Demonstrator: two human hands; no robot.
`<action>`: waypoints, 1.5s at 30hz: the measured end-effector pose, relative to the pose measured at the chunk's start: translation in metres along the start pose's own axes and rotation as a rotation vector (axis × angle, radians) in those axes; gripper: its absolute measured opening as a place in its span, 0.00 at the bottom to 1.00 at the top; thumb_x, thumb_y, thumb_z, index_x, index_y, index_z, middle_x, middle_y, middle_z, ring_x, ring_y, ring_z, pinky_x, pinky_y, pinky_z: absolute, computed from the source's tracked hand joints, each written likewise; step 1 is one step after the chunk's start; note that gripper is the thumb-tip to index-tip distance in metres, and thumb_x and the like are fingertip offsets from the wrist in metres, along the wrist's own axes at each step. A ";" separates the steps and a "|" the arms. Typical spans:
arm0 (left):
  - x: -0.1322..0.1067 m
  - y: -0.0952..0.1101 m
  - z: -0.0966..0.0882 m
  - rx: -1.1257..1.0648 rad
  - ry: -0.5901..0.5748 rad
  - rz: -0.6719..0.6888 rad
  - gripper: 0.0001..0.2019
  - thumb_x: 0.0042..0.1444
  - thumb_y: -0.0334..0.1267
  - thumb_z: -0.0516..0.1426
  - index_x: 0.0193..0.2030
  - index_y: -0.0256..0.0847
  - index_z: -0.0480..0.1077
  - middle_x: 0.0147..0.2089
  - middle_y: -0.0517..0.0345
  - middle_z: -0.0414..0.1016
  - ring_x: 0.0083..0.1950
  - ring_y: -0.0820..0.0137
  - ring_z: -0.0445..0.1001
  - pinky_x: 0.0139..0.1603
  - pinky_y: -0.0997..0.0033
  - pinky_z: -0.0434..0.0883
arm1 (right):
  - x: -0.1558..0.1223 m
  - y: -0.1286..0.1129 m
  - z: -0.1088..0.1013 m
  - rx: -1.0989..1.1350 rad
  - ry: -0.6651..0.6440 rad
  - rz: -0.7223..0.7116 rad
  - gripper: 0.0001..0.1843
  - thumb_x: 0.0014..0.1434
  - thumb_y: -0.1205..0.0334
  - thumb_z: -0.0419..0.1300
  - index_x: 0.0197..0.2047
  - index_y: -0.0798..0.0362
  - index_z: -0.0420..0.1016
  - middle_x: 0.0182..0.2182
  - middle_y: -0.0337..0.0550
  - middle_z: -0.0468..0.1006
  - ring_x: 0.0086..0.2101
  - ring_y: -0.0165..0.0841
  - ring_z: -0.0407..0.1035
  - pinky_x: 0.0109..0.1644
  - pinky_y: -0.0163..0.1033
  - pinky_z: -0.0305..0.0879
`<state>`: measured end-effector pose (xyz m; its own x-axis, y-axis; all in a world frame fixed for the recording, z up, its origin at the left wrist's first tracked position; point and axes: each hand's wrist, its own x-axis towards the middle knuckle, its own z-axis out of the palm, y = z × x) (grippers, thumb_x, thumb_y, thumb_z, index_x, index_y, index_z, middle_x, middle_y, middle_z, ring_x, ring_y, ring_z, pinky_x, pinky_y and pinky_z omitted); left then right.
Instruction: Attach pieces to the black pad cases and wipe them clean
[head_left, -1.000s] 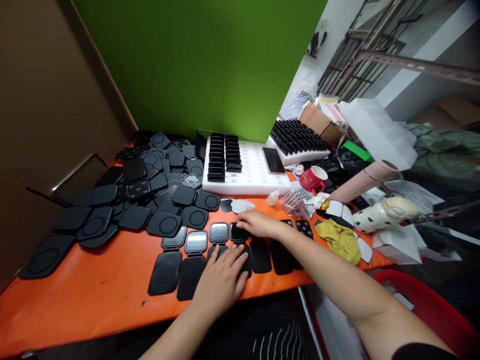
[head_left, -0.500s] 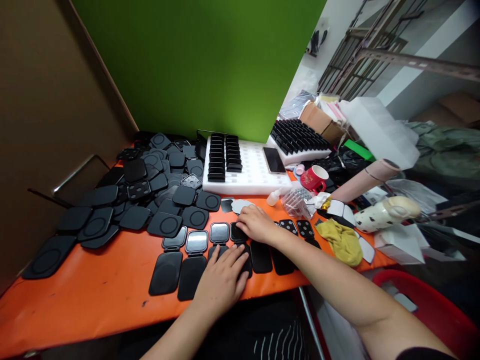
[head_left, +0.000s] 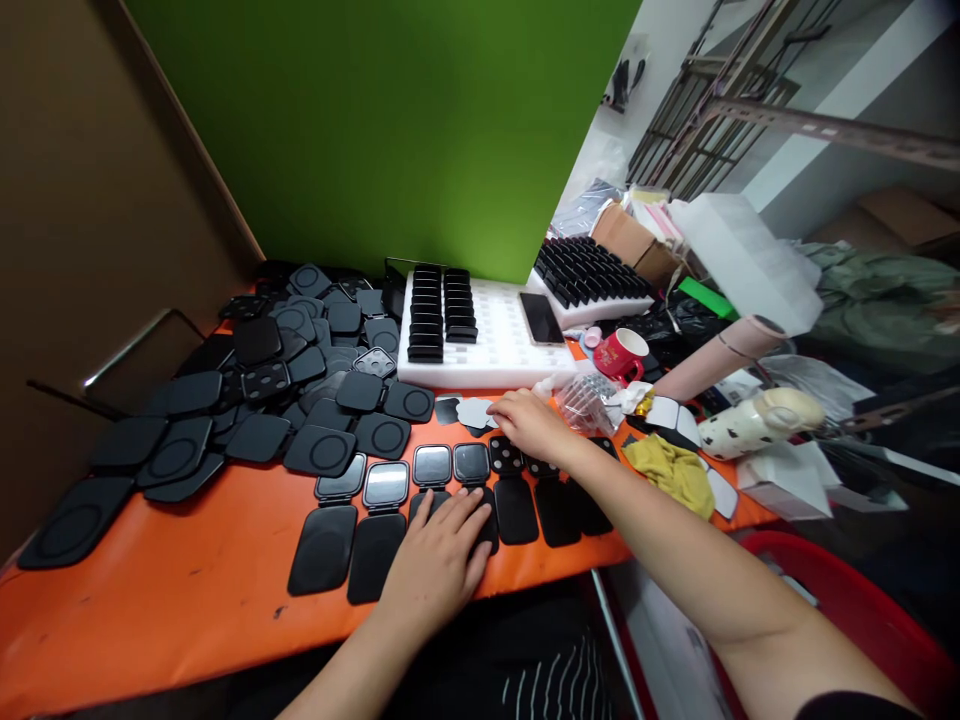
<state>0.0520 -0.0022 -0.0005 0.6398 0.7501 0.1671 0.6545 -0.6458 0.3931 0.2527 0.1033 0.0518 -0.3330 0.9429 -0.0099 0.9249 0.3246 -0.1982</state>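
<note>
Two hands down on the orange table (head_left: 187, 620): left hand (head_left: 439, 555) spread flat, palm down, pinning an open black compact case (head_left: 480, 525) in the row along the near edge, nothing gripped. Right hand (head_left: 529, 425) loosely curled just past that row, fingertips near the small grey inserts (head_left: 474, 411); can't tell if anything's pinched.

Could go sideways easily: row sits tight against the near edge, so a forearm drag might shove a case off. Glossy mirror lids (head_left: 386, 483) probably smudge with a stray finger. Glue-looking little bottle (head_left: 546, 385) close by, could get knocked by a careless reach.

Versus half a second back: right hand shifted farther from the near edge, uncovering the dotted trays (head_left: 506, 455). Left hand barely moved.
</note>
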 end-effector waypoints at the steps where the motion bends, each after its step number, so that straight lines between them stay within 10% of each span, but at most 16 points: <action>1: 0.000 0.000 0.000 0.002 0.001 -0.002 0.19 0.58 0.41 0.49 0.56 0.46 0.60 0.60 0.57 0.61 0.58 0.61 0.61 0.60 0.48 0.52 | 0.001 0.003 0.001 0.002 -0.016 0.001 0.13 0.61 0.63 0.49 0.44 0.51 0.73 0.40 0.44 0.73 0.43 0.33 0.61 0.48 0.38 0.54; 17: 0.001 0.000 0.000 0.013 0.031 0.016 0.19 0.58 0.42 0.49 0.56 0.46 0.61 0.58 0.55 0.63 0.57 0.61 0.62 0.61 0.51 0.51 | -0.030 -0.034 0.031 -0.091 -0.170 -0.375 0.21 0.61 0.63 0.48 0.57 0.48 0.60 0.57 0.41 0.62 0.58 0.37 0.48 0.59 0.50 0.43; 45: 0.002 0.005 -0.004 0.020 0.049 -0.034 0.15 0.56 0.39 0.50 0.51 0.47 0.64 0.56 0.58 0.66 0.55 0.61 0.65 0.60 0.46 0.50 | -0.045 -0.064 0.049 -0.195 -0.192 -0.042 0.22 0.62 0.67 0.40 0.56 0.62 0.60 0.55 0.54 0.63 0.57 0.37 0.52 0.62 0.53 0.33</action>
<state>0.0550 -0.0036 0.0055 0.5969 0.7774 0.1981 0.6836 -0.6221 0.3817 0.1994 0.0359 0.0172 -0.3835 0.9027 -0.1949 0.9211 0.3891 -0.0103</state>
